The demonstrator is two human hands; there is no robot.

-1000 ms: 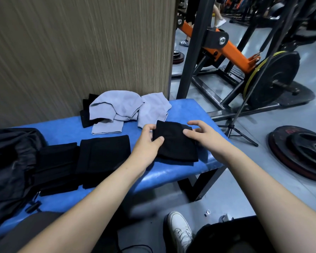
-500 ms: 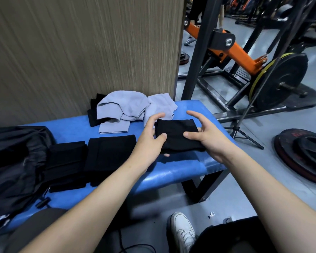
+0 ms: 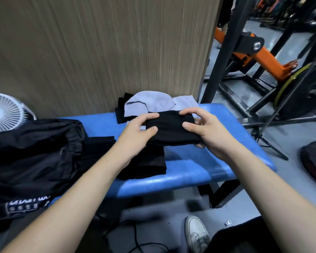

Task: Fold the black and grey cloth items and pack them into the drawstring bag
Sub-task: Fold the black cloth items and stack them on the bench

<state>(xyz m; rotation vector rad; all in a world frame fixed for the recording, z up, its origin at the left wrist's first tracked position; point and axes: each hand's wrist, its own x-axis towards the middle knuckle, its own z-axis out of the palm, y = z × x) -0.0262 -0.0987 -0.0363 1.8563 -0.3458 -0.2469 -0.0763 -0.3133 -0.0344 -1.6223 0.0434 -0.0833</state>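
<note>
Left hand [image 3: 139, 129] and right hand [image 3: 206, 132] both pinch shut, forearms extended; fingers [image 3: 189, 112] curled.

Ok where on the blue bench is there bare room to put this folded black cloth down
Bare blue bench lies right of the folded black stack, under your right hand, out to the bench's end. A small strip lies between the black bag and the grey cloths. The left side is crowded.

Folded black cloth [image 3: 171, 128] held above bench; grey cloths [image 3: 150, 103] behind.
</note>
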